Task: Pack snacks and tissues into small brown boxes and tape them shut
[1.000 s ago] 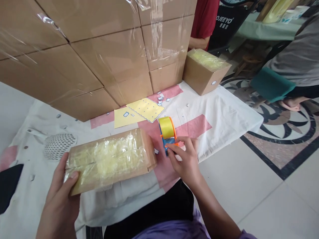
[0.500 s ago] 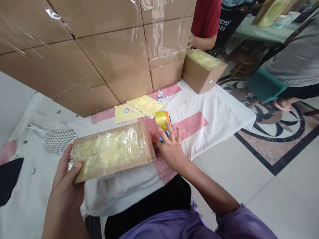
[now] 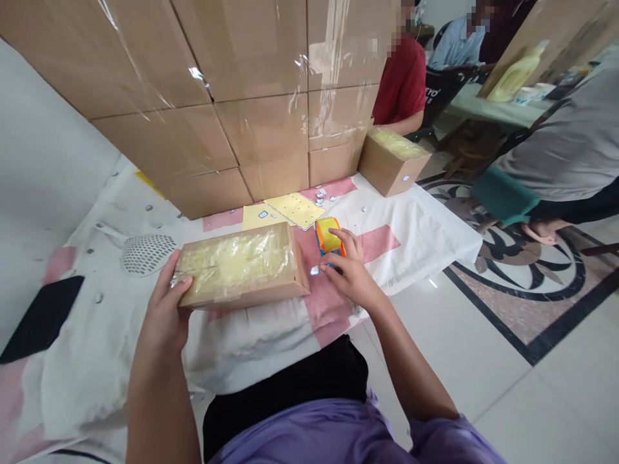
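An open cardboard box (image 3: 242, 270) filled with yellowish stuff under clear plastic lies on the white and pink cloth (image 3: 411, 225) before me. My left hand (image 3: 164, 309) grips its left end, thumb on top. My right hand (image 3: 351, 270) is closed round the handle of a tape dispenser (image 3: 329, 237) with a yellow roll and orange and blue frame, just right of the box. The dispenser rests on the cloth.
A wall of stacked, taped cartons (image 3: 232, 96) rises behind. Yellow sticker sheets (image 3: 294, 209) lie at its foot. A second open box (image 3: 394, 161) stands at the back right beside a person in red (image 3: 403, 87). A white mesh scoop (image 3: 145, 252) and a black object (image 3: 43, 316) lie left. Another person sits right.
My right hand has closed round the tape dispenser and drawn it nearer the box. My head has risen and pulled back, so more of the cartons and cloth shows.
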`<state>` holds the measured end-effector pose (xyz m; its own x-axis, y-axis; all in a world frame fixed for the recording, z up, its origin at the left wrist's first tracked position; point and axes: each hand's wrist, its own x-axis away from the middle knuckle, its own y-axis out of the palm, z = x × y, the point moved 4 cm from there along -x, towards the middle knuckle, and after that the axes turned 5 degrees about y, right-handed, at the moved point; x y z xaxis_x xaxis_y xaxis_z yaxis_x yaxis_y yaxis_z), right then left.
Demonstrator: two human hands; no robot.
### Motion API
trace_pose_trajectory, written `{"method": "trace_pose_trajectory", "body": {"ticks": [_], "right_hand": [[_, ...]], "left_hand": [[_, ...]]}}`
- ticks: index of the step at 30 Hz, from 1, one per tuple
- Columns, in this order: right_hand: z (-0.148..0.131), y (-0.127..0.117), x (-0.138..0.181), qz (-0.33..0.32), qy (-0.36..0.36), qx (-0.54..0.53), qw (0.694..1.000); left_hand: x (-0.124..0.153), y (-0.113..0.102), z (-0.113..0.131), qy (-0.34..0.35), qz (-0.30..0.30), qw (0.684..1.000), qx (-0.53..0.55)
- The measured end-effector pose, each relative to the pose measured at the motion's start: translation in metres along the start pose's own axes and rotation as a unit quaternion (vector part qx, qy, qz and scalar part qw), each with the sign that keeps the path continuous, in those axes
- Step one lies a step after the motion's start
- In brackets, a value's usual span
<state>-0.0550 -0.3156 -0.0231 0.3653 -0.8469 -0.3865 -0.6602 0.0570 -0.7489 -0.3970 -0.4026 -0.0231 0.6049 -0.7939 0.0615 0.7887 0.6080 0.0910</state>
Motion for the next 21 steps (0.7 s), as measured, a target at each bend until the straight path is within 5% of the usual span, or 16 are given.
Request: {"method": "trace_pose_trajectory", "body": {"ticks": [4,12,21], "right_hand": [[-0.012,0.005,-0.004,0.005,-0.029,-0.043,0.999],[-0.033,0.036,-0.005,0.096,0.058,-0.018,0.994],[-0.026,0.051,-0.002,0.087,0.105,-0.059,0.989]], "left_hand": [[-0.001,-0.001,0.000,0.004,-0.014,1.000,0.010],[0.002,0.004,0.002,0.006,-0.024,1.000,-0.003],[0.005,0.011,0.003,0.007,-0.013,1.000,0.002]]}}
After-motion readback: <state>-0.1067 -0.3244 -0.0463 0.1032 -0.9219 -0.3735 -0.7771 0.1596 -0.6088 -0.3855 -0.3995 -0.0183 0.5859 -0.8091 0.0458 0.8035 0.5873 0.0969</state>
